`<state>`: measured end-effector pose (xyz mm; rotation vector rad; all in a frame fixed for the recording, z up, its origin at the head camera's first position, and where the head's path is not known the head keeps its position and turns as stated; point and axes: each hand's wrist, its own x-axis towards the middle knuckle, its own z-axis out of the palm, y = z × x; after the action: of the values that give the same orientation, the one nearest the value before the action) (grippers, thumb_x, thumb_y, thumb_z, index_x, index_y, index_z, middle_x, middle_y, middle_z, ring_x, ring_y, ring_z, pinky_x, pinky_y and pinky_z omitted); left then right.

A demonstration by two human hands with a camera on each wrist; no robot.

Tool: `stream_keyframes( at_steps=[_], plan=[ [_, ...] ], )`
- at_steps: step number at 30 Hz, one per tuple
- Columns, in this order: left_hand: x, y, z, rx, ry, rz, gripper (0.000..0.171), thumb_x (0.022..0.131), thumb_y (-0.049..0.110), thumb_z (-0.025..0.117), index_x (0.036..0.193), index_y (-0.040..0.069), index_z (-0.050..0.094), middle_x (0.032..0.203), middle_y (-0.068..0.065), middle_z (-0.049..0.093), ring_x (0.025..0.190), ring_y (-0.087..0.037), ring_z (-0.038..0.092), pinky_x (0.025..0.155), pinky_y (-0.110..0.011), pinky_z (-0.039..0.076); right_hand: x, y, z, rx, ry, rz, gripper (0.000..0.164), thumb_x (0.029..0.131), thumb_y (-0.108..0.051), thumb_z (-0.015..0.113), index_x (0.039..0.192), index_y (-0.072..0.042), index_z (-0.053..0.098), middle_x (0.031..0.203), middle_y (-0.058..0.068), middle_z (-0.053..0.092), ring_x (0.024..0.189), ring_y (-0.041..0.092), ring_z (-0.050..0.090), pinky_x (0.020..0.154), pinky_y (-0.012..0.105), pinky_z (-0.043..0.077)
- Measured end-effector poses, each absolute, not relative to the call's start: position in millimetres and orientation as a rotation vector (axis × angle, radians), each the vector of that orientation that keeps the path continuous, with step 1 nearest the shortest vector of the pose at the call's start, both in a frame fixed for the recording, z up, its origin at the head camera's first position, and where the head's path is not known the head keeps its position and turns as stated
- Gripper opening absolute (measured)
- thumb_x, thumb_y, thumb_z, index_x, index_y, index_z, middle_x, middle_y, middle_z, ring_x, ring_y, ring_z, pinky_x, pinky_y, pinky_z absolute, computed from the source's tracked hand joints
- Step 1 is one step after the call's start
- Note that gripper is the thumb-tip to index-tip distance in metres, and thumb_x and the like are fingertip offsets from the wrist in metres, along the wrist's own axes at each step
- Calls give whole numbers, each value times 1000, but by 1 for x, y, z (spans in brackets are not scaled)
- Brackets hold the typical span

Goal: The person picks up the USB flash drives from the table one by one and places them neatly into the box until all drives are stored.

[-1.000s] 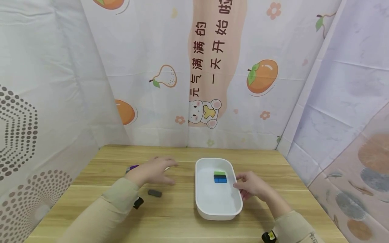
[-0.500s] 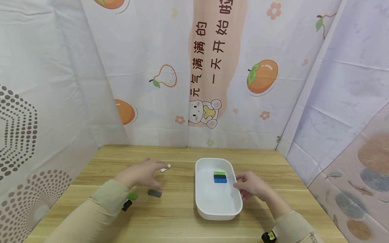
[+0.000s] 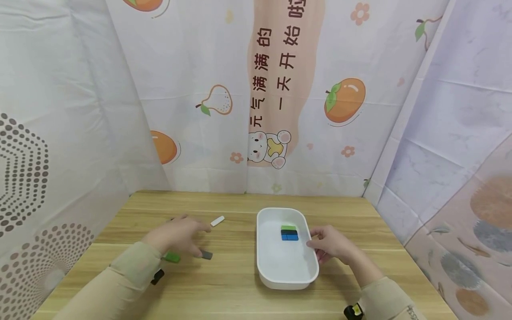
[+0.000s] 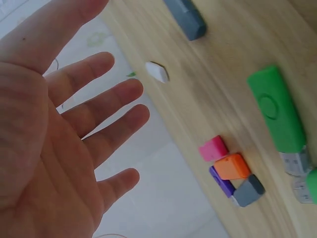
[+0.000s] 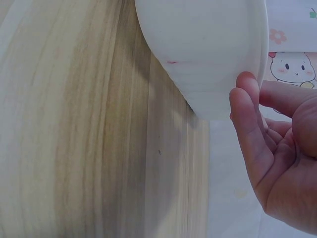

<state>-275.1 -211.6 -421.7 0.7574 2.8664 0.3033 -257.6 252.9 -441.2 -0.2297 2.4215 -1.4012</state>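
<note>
Note left grip [image 3: 176,235] released near dark-grey, oblong plastic stick [image 3: 206,255], between left edge of wood-grained table [image 3: 224,304] and white, rectangular plastic tray [image 3: 286,266]; right grip [image 3: 331,245] pinching tray's rim. Avoid sideways brushing; may skid stick.

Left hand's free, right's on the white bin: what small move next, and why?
Probably lower the left hand and pinch the lone grey stick: that hand is empty and appears near it in the head view, while the right hand grips the white bin, where small pieces lie.

Curtained-off workspace | printed cloth [image 3: 236,89] on three sides | wood-grain table [image 3: 236,280]
</note>
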Motion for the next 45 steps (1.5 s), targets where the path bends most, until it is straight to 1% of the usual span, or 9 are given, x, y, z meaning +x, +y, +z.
stream_keyframes(
  at_steps=[3, 9, 15, 25, 28, 31, 34, 37, 45],
  plan=[
    [-274, -214, -425, 755, 2863, 302, 77, 70, 41, 93, 139, 28, 62, 139, 3, 61, 134, -28, 51, 117, -61, 18, -258, 253, -441, -238, 2420, -1402, 44, 95, -7, 69, 133, 12, 56, 75, 15, 66, 56, 20, 66, 54, 43, 60],
    [-274, -216, -430, 779, 2823, 342, 74, 70, 27, 93, 137, 17, 63, 136, -5, 63, 129, -29, 56, 116, -61, 21, -259, 253, -442, -230, 2422, -1402, 45, 95, -7, 69, 133, 12, 56, 76, 15, 67, 57, 21, 66, 54, 42, 60],
    [-276, -218, -440, 747, 2826, 305, 67, 69, 20, 92, 131, 17, 68, 132, -2, 65, 128, -29, 56, 114, -62, 25, -258, 253, -441, -222, 2423, -1401, 44, 95, -7, 69, 132, 12, 56, 77, 14, 67, 58, 21, 67, 55, 42, 60],
    [-278, -223, -451, 731, 2811, 295, 70, 69, 21, 92, 134, 18, 65, 136, -2, 63, 129, -27, 55, 114, -61, 26, -258, 252, -440, -229, 2424, -1400, 44, 95, -7, 69, 133, 13, 56, 77, 14, 67, 58, 21, 66, 55, 42, 60],
    [-278, -224, -453, 732, 2806, 302, 62, 69, 20, 92, 126, 20, 68, 132, -1, 63, 115, -23, 60, 106, -55, 39, -258, 251, -439, -225, 2428, -1393, 44, 95, -7, 69, 132, 12, 56, 77, 15, 67, 58, 21, 66, 55, 42, 60],
    [-277, -224, -454, 734, 2805, 300, 51, 69, 19, 92, 115, 24, 70, 127, 2, 62, 95, -16, 57, 90, -44, 49, -257, 251, -438, -222, 2433, -1386, 43, 95, -7, 69, 132, 12, 57, 77, 15, 67, 58, 21, 66, 55, 42, 60],
    [-276, -224, -455, 740, 2810, 290, 44, 70, 19, 91, 107, 27, 70, 127, 3, 61, 91, -14, 55, 83, -39, 49, -256, 250, -438, -220, 2436, -1383, 43, 95, -7, 69, 132, 13, 56, 77, 15, 67, 57, 22, 66, 55, 42, 60],
    [-275, -224, -454, 748, 2814, 291, 43, 71, 20, 91, 108, 26, 71, 128, 2, 61, 93, -14, 57, 84, -40, 50, -256, 250, -438, -215, 2435, -1386, 43, 95, -7, 69, 132, 13, 56, 77, 15, 67, 58, 21, 66, 55, 41, 59],
    [-272, -224, -454, 766, 2804, 349, 31, 74, 18, 88, 101, 25, 76, 123, 6, 60, 82, -10, 53, 76, -34, 49, -257, 251, -441, -224, 2428, -1392, 43, 95, -6, 68, 132, 13, 56, 78, 14, 67, 58, 21, 66, 54, 41, 59]
  ],
)
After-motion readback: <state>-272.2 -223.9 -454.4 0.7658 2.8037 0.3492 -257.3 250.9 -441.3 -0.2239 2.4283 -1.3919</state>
